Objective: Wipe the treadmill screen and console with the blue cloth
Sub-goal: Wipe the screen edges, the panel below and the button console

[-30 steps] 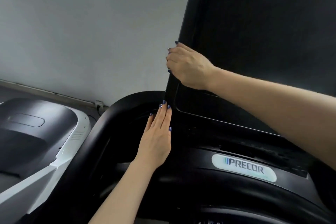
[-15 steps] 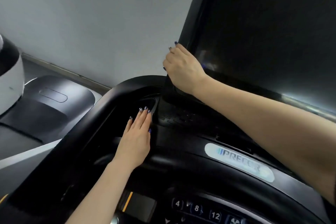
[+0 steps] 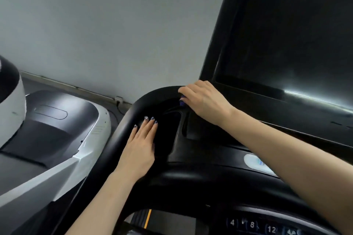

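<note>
- Your right hand (image 3: 205,99) sits at the lower-left corner of the screen (image 3: 286,44), where the bezel meets the console (image 3: 200,160) and the curved handrail (image 3: 133,116).
- Right grip: fingers curled down over something. A small blue-purple patch (image 3: 181,99) shows under the fingertips. Could be the blue cloth bunched in the palm, could be nail polish; I can't tell which.
- Beyond that patch, no cloth is visible anywhere in view.
- Your left hand (image 3: 142,143) lies flat on the inner side of the handrail, fingers straight and together, holding nothing. Looks like bracing.
- Progress, my read: you're working the screen's lower-left edge, moving onto the console. Can't confirm the glass is done; it's dark, with only a streak of glare along the bottom.
- Likely left: the console deck with the logo badge (image 3: 256,164), the recess under the screen, and the keypad (image 3: 252,225) at bottom right.
- A neighbouring white machine (image 3: 57,135) stands at left, not part of the job.
</note>
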Action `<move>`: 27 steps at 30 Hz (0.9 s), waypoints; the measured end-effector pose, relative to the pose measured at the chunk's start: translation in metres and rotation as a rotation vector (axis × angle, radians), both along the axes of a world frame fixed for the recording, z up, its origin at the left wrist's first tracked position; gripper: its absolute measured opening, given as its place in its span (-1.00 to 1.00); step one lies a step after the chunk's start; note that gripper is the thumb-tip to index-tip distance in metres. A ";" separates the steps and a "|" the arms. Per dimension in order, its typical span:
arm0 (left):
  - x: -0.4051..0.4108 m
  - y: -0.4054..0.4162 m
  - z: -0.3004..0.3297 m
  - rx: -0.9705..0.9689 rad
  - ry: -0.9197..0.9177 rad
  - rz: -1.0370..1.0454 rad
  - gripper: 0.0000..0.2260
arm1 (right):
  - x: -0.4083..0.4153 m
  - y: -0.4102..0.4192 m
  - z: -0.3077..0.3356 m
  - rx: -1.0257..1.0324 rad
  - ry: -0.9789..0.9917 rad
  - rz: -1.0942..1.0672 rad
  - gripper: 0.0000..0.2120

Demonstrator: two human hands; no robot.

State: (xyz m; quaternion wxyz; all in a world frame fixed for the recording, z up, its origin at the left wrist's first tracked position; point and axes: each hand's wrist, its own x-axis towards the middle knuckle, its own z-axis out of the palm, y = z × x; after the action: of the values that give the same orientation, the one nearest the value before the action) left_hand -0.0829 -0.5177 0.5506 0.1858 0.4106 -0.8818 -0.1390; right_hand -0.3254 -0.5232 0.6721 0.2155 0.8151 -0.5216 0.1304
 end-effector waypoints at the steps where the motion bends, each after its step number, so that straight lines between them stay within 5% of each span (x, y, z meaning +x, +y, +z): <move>1: 0.005 -0.007 0.000 0.007 0.006 -0.014 -0.39 | 0.011 -0.002 -0.004 -0.018 -0.047 -0.043 -0.73; 9: 0.018 -0.043 -0.008 -0.007 -0.025 -0.078 -0.41 | 0.058 -0.031 -0.062 0.069 -0.179 -0.312 -0.75; 16: 0.021 -0.048 -0.014 -0.023 0.042 -0.109 -0.47 | 0.083 -0.037 -0.085 0.179 -0.012 -0.582 -0.75; 21: 0.029 -0.056 -0.017 -0.061 0.055 -0.079 -0.51 | 0.094 -0.037 -0.080 0.505 0.436 -0.605 -0.72; 27: 0.033 -0.055 -0.015 -0.078 0.026 -0.084 -0.52 | 0.102 -0.039 -0.070 0.735 0.342 -0.912 -0.60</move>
State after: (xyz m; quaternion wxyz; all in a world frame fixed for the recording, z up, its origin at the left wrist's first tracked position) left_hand -0.0499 -0.5727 0.5356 0.2070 0.3638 -0.9006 -0.1175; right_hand -0.2229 -0.5622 0.6025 0.0348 0.5398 -0.7871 -0.2964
